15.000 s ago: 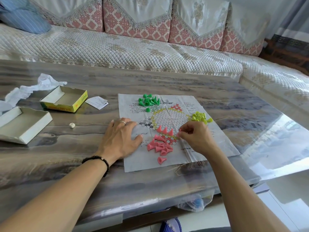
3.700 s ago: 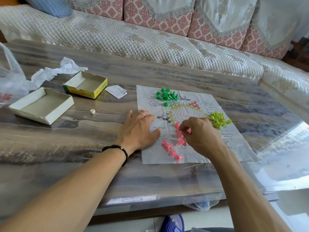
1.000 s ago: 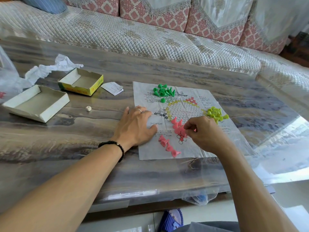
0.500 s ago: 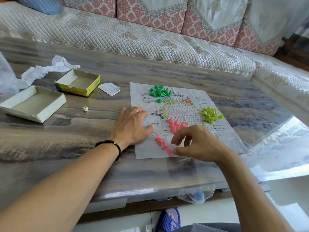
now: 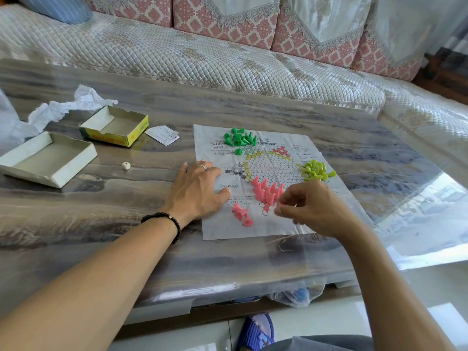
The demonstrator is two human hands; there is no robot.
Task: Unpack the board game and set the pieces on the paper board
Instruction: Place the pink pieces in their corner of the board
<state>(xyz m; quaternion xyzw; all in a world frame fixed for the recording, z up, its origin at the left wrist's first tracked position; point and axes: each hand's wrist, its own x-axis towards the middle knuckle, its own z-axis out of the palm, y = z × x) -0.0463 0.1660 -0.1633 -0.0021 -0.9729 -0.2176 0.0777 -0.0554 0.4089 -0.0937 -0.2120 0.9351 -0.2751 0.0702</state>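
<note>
The paper board (image 5: 253, 230) lies flat on the table. My left hand (image 5: 197, 188) rests flat on its left edge, fingers straight. Several pink cone pieces (image 5: 267, 190) stand in rows on the board's near corner of the star. A few loose pink pieces (image 5: 241, 215) lie to their left. My right hand (image 5: 311, 206) hovers just right of the standing pink rows, thumb and forefinger pinching a pink piece of which only a sliver shows. A heap of green pieces (image 5: 239, 140) lies at the board's far edge and a heap of yellow-green pieces (image 5: 316, 171) at its right.
A yellow box tray (image 5: 114, 127) and a white box half (image 5: 48, 158) stand at the left, with a small die (image 5: 125, 165), a folded leaflet (image 5: 163, 135) and crumpled white paper (image 5: 68, 105). The sofa (image 5: 202, 51) runs behind the table.
My right hand went down to the loose pink pieces, took one, and has come back up beside the standing rows. Fewer loose pink pieces remain. My left hand stayed put.
</note>
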